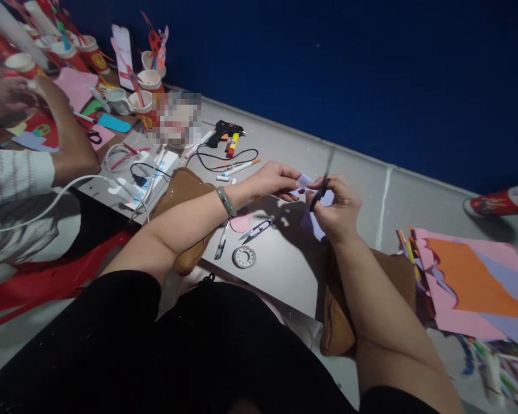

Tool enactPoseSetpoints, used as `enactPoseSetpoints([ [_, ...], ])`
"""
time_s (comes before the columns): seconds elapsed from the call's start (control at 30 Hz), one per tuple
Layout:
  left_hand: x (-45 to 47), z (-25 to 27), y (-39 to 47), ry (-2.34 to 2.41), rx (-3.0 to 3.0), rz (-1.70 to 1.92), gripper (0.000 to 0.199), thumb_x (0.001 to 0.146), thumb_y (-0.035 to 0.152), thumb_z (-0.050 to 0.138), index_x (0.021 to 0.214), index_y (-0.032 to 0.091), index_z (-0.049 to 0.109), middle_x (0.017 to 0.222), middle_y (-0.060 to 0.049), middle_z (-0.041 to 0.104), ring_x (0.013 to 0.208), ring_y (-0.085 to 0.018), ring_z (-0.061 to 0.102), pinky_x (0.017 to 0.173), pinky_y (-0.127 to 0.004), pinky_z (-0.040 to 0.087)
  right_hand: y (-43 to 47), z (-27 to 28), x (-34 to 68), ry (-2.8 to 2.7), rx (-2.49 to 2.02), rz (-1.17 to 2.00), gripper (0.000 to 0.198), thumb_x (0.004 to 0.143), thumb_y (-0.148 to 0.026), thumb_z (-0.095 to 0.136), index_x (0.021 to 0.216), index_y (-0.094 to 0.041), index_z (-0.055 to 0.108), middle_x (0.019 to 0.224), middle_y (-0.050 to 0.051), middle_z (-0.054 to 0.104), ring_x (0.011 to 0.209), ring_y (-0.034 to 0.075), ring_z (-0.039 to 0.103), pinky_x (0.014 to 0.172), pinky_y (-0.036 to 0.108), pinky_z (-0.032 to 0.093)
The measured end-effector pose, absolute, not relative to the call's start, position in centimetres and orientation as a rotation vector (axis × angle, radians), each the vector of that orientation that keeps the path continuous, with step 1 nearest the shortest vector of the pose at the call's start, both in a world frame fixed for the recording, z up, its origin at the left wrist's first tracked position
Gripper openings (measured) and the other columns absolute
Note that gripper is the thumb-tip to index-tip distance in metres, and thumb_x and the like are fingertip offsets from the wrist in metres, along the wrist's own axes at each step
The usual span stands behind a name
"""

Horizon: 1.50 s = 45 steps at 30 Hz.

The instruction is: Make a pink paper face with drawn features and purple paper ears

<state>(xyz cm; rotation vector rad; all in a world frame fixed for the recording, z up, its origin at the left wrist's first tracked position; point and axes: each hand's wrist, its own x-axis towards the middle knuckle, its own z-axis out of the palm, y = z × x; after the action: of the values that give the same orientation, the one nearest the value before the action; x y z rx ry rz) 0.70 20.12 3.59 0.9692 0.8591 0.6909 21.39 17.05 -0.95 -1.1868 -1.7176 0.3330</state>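
Note:
Between the fingertips of my left hand (278,179) is a piece of lavender paper (303,181). My right hand (339,210) is closed round black-handled scissors (320,195); their blades look smeared by motion and point up and away. More lavender paper (313,225) shows below and behind the right fingers, and I cannot tell if it is the same piece. On the table under my hands lie a pink paper circle (240,223), thread snips (256,230), a white roll of tape (244,257) and a pen (221,241).
Beyond my left hand are a black glue gun (227,132), a glue stick (232,145) and a marker (240,168). Coloured sheets (479,276) are stacked at right, near a red cup (487,204). Brown cushions (185,195) lie under my forearms. Another person's arm (71,138) works at left.

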Motion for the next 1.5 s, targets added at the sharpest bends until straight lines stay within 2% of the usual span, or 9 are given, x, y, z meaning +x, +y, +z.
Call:
enactPoseSetpoints([
  [0.07, 0.7, 3.7, 20.0, 0.871, 1.013, 0.686, 0.023, 0.101, -0.004, 0.067, 0.115, 0.007, 0.081, 0.075, 0.001, 0.08, 0.063, -0.007, 0.074, 0.071, -0.021, 0.061, 17.4, -0.9, 21.5, -1.557, -1.221, 0.443, 0.011, 0.083, -0.039, 0.079, 0.084, -0.029, 0.072, 0.092, 0.006, 0.076, 0.092, 0.028, 0.073, 0.089, 0.048, 0.061],
  [0.17, 0.7, 3.6, 19.7, 0.863, 1.105, 0.658, 0.051, 0.103, -0.001, 0.069, 0.153, 0.003, 0.066, 0.068, 0.004, 0.076, 0.061, -0.008, 0.074, 0.071, -0.022, 0.062, 17.9, -0.9, 21.4, -1.376, -1.274, 0.632, 0.031, 0.082, -0.054, 0.087, 0.078, -0.028, 0.071, 0.082, 0.004, 0.071, 0.084, 0.025, 0.072, 0.081, 0.044, 0.061],
  [0.37, 0.8, 3.1, 19.3, 0.76, 1.249, 0.618, 0.067, 0.104, 0.001, 0.066, 0.17, 0.004, 0.051, 0.061, 0.01, 0.068, 0.059, -0.008, 0.073, 0.072, -0.021, 0.061, 17.8, -0.6, 20.7, -1.306, -1.285, 0.924, 0.052, 0.068, -0.059, 0.101, 0.063, -0.025, 0.061, 0.061, -0.002, 0.059, 0.064, 0.017, 0.062, 0.069, 0.036, 0.058],
  [0.47, 1.0, 3.1, 19.3, 0.819, 1.221, 0.62, 0.053, 0.107, 0.003, 0.064, 0.161, 0.002, 0.059, 0.061, 0.008, 0.068, 0.06, -0.009, 0.073, 0.072, -0.021, 0.06, 17.8, -0.3, 20.6, -1.238, -1.279, 0.913, 0.051, 0.065, -0.055, 0.104, 0.063, -0.024, 0.063, 0.061, -0.003, 0.061, 0.062, 0.014, 0.06, 0.064, 0.032, 0.054],
  [0.57, 1.2, 3.1, 19.6, 0.867, 1.155, 0.603, 0.018, 0.113, 0.022, 0.069, 0.122, 0.008, 0.075, 0.071, 0.0, 0.077, 0.063, -0.009, 0.076, 0.07, -0.02, 0.059, 18.1, -0.3, 20.7, -1.161, -1.244, 0.851, 0.05, 0.063, -0.052, 0.106, 0.064, -0.024, 0.065, 0.064, -0.004, 0.063, 0.063, 0.013, 0.059, 0.062, 0.029, 0.052],
  [0.7, 1.3, 2.9, 19.7, 0.873, 1.059, 0.535, 0.039, 0.111, 0.047, 0.075, 0.089, 0.015, 0.071, 0.077, -0.004, 0.083, 0.059, -0.009, 0.074, 0.065, -0.022, 0.058, 18.3, -0.6, 20.8, -1.13, -1.208, 0.784, 0.049, 0.068, -0.054, 0.104, 0.066, -0.024, 0.065, 0.065, -0.004, 0.063, 0.064, 0.013, 0.06, 0.062, 0.028, 0.053],
  [0.87, 1.5, 3.3, 19.1, 0.874, 1.017, 0.571, 0.031, 0.101, 0.03, 0.088, 0.084, 0.012, 0.069, 0.072, -0.003, 0.081, 0.058, -0.007, 0.073, 0.066, -0.021, 0.058, 18.4, -1.0, 20.6, -1.105, -1.182, 0.79, 0.051, 0.063, -0.06, 0.105, 0.065, -0.024, 0.068, 0.065, -0.003, 0.065, 0.063, 0.013, 0.06, 0.06, 0.029, 0.051],
  [1.03, 1.6, 4.0, 18.8, 0.919, 1.001, 0.608, 0.024, 0.106, 0.007, 0.076, 0.085, 0.011, 0.066, 0.066, -0.001, 0.078, 0.055, -0.005, 0.072, 0.065, -0.02, 0.058, 18.2, -0.8, 20.8, -1.143, -1.176, 0.774, 0.052, 0.068, -0.063, 0.104, 0.066, -0.025, 0.068, 0.065, -0.004, 0.065, 0.063, 0.013, 0.06, 0.062, 0.03, 0.053],
  [1.5, 1.1, 4.9, 18.8, 0.908, 1.099, 0.604, 0.025, 0.106, -0.002, 0.069, 0.085, 0.009, 0.069, 0.061, 0.002, 0.076, 0.051, -0.003, 0.071, 0.061, -0.017, 0.058, 18.4, -0.8, 21.8, -1.241, -1.112, 0.812, 0.05, 0.078, -0.07, 0.093, 0.071, -0.026, 0.069, 0.068, -0.002, 0.062, 0.066, 0.016, 0.058, 0.067, 0.035, 0.049],
])
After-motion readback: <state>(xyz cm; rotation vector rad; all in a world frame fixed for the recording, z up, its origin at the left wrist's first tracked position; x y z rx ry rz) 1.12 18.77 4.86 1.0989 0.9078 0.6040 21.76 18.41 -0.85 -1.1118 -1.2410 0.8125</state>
